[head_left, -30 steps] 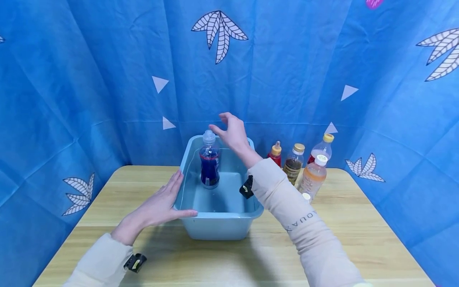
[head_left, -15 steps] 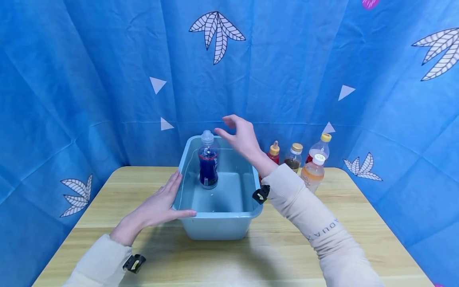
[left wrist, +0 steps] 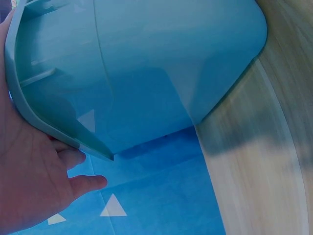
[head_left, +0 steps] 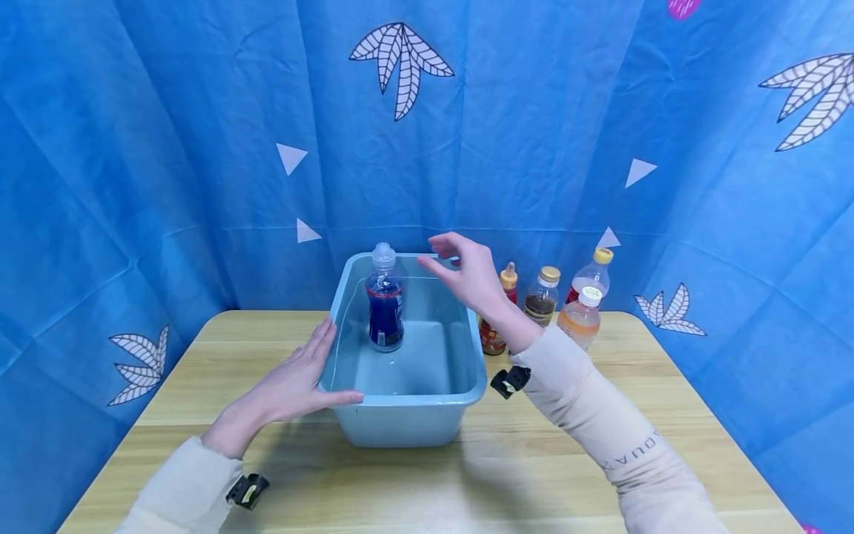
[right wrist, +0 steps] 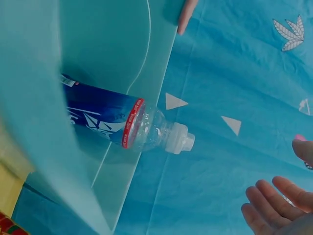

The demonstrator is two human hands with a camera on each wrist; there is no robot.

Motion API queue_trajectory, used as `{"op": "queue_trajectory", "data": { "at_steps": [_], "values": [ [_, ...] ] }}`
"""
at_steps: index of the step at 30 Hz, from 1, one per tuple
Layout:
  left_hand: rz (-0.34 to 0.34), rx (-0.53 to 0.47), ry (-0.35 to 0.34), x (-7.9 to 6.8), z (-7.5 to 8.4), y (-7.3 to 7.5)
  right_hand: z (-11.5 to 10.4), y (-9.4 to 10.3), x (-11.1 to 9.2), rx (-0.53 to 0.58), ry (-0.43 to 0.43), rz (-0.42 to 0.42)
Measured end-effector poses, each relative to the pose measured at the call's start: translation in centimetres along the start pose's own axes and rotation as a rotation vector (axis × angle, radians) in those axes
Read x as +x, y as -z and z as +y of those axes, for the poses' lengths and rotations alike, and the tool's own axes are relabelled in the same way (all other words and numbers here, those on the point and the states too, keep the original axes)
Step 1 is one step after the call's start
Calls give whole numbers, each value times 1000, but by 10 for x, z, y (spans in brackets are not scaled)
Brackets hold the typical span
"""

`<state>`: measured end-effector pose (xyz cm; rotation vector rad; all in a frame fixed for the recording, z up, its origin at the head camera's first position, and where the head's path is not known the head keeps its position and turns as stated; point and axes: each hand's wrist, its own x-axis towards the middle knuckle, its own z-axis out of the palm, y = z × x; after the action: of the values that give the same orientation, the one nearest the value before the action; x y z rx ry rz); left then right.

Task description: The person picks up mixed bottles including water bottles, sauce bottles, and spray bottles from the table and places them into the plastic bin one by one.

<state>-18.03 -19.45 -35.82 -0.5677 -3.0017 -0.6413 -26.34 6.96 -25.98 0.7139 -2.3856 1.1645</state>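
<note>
While the left grip [head_left: 287, 386] is on the tub [head_left: 403, 424]: the right grip [head_left: 472, 271] hangs over the far part of the tub's right side, with nothing in it.
Blue bottle [head_left: 385, 315]: upright inside the tub, over toward the left wall, cap poking up higher than the rim.
Red bottle [head_left: 493, 340]: upright on the worktop [head_left: 400, 486], just outside the tub's right wall, partly covered by the right wrist.
Key relation imo: red bottle is below and to the right of the right grip, long axis vertical, and that's clearly the nearer grip; the left one is across the tub. Blue bottle's on the opposite side, left of the right grip, also vertical.
Right grip pose: fingers loosely bent, thumb well apart, gap facing left, so basically turned away from the red bottle. Not touching the blue one either. The right sleeve [head_left: 594, 415] slants in from the lower right.
Left grip pose: spread at the near left corner, fingers along the left side, thumb along the near rim. Looks more like steadying than clutching.
Other bottles: brown bottle [head_left: 540, 300], clear bottle [head_left: 592, 278] and orange bottle [head_left: 580, 319], bunched right of the red one.
</note>
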Motion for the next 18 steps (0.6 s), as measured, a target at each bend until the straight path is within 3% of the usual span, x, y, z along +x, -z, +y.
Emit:
{"op": "queue_trajectory", "data": {
  "at_steps": [18],
  "values": [
    [-2,5,-15,0,1,1,19,12,-43,70,33,4]
  ]
}}
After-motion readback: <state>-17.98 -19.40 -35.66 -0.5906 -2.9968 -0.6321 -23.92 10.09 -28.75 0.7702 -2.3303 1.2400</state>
